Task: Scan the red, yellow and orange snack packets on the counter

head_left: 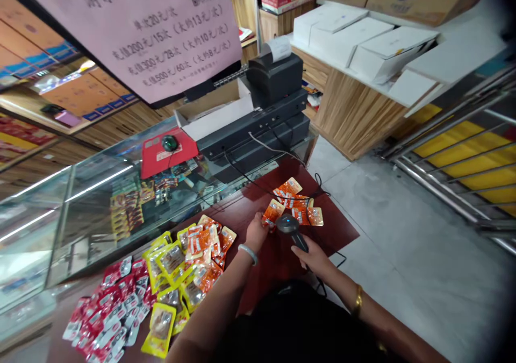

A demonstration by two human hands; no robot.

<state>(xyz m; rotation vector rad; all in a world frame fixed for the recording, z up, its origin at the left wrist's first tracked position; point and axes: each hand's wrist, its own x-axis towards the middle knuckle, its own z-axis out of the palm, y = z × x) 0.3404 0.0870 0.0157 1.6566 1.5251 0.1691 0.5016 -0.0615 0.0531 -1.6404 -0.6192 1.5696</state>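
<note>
Seemingly mid-scan, your left hand [256,233] pinched an orange packet [273,212] above the worktop [262,266] while your right hand [314,256] gripped the scanner [291,229]; its trailing cable [282,156] risked sweeping the nearby loose packets [298,201] off.

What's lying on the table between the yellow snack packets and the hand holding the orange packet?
In the head view, a heap of orange packets lies on the red table between the yellow packets and the left hand.
</note>
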